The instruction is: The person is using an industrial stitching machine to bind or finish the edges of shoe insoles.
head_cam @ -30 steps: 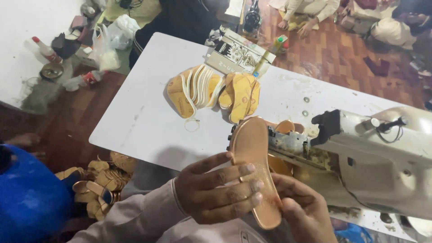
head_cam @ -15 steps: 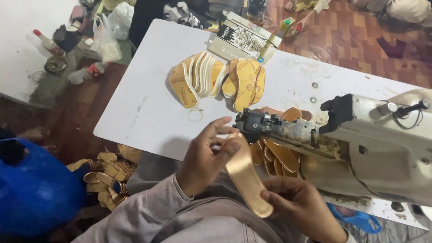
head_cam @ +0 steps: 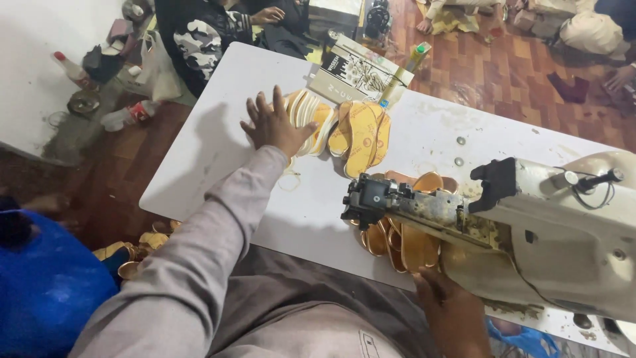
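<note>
Landmark: sewing machine (head_cam: pixel 530 232), count one.
White table (head_cam: pixel 218 152) under the machine: one.
Insole groups: two; yellow fan (head_cam: pixel 361 129) beyond the machine head, golden pile (head_cam: pixel 411 242) beneath its arm. Single pieces overlap, exact number unclear.
Flat box (head_cam: pixel 358 73) beyond the fan: one.
Hands: two; left hand (head_cam: pixel 275 126), right hand (head_cam: pixel 450 305).

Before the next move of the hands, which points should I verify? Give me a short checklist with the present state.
1. Left hand reaches the stack of yellow insoles: ok, fingers spread on its left end.
2. Left hand grips an insole: cannot tell.
3. Right hand is clear of the sewing machine head: ok, it rests lower, by the gold insoles.
4. Right hand holds something: cannot tell.
5. White table has free room near the left hand: ok.
</note>
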